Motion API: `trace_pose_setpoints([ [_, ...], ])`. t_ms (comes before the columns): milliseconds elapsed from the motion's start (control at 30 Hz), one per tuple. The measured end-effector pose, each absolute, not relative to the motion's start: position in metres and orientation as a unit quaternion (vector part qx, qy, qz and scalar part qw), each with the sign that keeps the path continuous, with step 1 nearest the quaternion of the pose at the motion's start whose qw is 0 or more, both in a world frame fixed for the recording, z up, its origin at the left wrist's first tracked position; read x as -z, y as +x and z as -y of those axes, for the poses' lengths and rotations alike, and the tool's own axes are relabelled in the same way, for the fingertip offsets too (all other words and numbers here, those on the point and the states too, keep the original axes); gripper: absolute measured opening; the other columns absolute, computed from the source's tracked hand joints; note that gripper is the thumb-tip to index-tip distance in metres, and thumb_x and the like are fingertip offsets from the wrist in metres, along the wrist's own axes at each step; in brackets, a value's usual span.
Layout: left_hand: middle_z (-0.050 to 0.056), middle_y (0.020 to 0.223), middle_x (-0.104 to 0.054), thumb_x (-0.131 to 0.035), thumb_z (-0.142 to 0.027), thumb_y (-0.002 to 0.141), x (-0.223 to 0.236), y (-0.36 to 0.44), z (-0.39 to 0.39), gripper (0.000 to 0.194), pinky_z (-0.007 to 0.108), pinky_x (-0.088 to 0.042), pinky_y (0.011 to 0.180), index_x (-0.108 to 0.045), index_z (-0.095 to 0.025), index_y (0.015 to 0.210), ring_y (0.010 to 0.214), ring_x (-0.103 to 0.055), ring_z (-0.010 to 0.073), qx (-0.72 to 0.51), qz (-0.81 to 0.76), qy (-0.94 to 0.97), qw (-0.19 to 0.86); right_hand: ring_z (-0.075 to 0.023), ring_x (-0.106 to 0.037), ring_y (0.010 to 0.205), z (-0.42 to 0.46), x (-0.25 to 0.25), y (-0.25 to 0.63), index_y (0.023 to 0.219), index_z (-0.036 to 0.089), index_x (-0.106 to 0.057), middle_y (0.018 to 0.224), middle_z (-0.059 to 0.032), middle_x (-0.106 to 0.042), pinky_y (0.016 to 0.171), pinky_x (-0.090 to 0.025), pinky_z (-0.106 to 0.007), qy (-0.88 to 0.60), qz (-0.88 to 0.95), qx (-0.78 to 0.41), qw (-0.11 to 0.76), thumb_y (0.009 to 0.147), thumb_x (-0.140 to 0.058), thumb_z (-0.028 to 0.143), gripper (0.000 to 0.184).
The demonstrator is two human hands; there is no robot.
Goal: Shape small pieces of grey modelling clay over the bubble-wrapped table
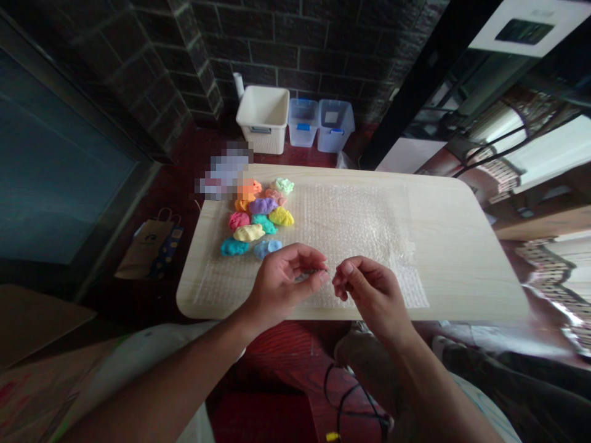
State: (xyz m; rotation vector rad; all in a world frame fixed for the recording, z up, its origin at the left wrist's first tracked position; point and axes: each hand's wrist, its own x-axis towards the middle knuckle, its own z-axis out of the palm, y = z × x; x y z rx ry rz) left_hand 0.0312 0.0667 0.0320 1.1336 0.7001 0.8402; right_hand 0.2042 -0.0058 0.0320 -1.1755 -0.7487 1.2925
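Over the front of the table, my left hand (289, 277) has its fingers curled, with the tips drawn in against the thumb. Facing it across a small gap is my right hand (372, 286), its thumb pressed to its bent fingers. Anything pinched in either hand is too small or hidden to make out. Under both hands lies a sheet of bubble wrap (346, 215). Several lumps of coloured modelling clay rest on its left part, among them a purple lump (262, 206), a pale yellow lump (248, 232) and a blue lump (234, 247). Nearest my left hand is a light blue lump (266, 248).
The pale wooden table (466, 258) has rounded corners. Behind it on the floor stand a cream bin (265, 138) and two clear plastic boxes, one of them a box with a blue latch (302, 132). A paper bag (148, 246) stands left; a black cable (341, 400) lies below.
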Motion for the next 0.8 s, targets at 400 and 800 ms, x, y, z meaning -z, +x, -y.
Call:
trace_pose_setpoints([
  [400, 0.001, 0.09, -0.074, -0.085, -0.018, 0.081, -0.0296, 0.0316, -0.0673, 0.019, 0.02, -0.058, 0.082, -0.072, -0.017, 0.094, 0.085, -0.071, 0.0115, -0.392, -0.298, 0.494, 0.717, -0.0149, -0.077, 0.08, 0.0058, -0.0259, 0.2063, 0.095, 0.025, -0.082, 0.091, -0.0028, -0.083, 0.078, -0.065, -0.028, -0.46, 0.299, -0.586, 0.596, 0.088, -0.082, 0.024, 0.007],
  [800, 0.001, 0.089, -0.073, -0.085, -0.018, 0.08, -0.0294, 0.0314, -0.0689, 0.019, 0.02, -0.057, 0.079, -0.072, -0.017, 0.095, 0.084, -0.07, 0.011, -0.394, -0.296, 0.494, 0.716, -0.0117, -0.075, 0.065, 0.0069, -0.027, 0.2086, 0.084, 0.022, -0.082, 0.077, -0.0021, -0.082, 0.064, -0.062, -0.021, -0.472, 0.307, -0.566, 0.603, 0.082, -0.089, 0.02, 0.008],
])
